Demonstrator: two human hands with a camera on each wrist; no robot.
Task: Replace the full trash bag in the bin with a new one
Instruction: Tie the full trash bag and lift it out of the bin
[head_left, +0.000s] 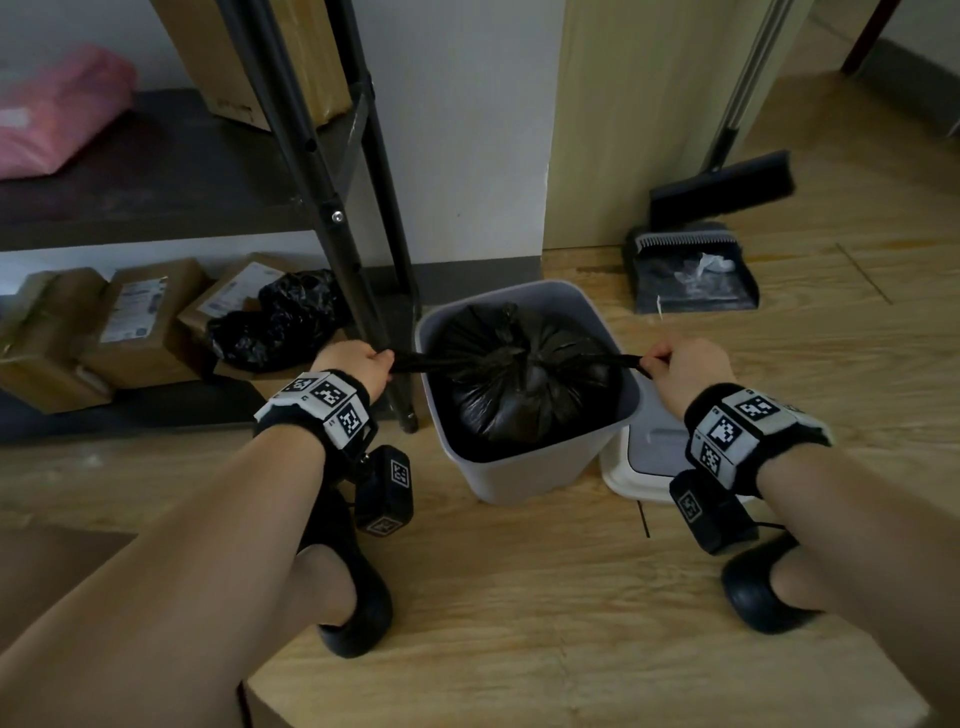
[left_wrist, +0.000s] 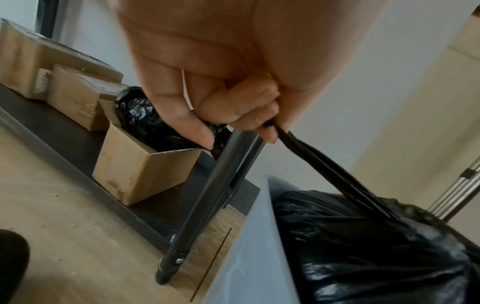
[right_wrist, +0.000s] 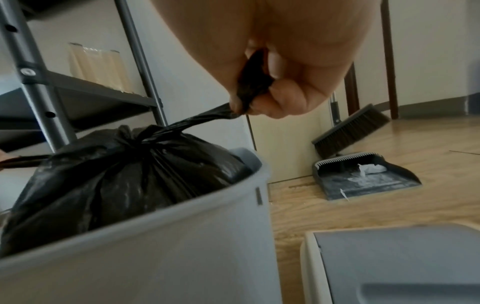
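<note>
A full black trash bag (head_left: 524, 384) (left_wrist: 376, 246) (right_wrist: 124, 174) sits inside the grey bin (head_left: 524, 473) (left_wrist: 241, 257) (right_wrist: 161, 257) on the floor, knotted at its top. My left hand (head_left: 358, 364) (left_wrist: 233, 102) grips the bag's left tie end (head_left: 415, 362) (left_wrist: 324, 170), pulled taut leftward. On the other side, my right hand (head_left: 680, 369) (right_wrist: 272, 82) grips the right tie end (head_left: 618, 360) (right_wrist: 197, 121). Both ends stretch sideways from the knot.
The bin's lid (head_left: 649, 457) (right_wrist: 394, 267) lies on the floor right of the bin. A dark shelf leg (head_left: 384, 291) (left_wrist: 213, 201) stands just left. Cardboard boxes (head_left: 140, 322) and loose black bags (head_left: 280, 317) lie under the shelf. A dustpan (head_left: 691, 270) and broom (head_left: 722, 187) stand behind.
</note>
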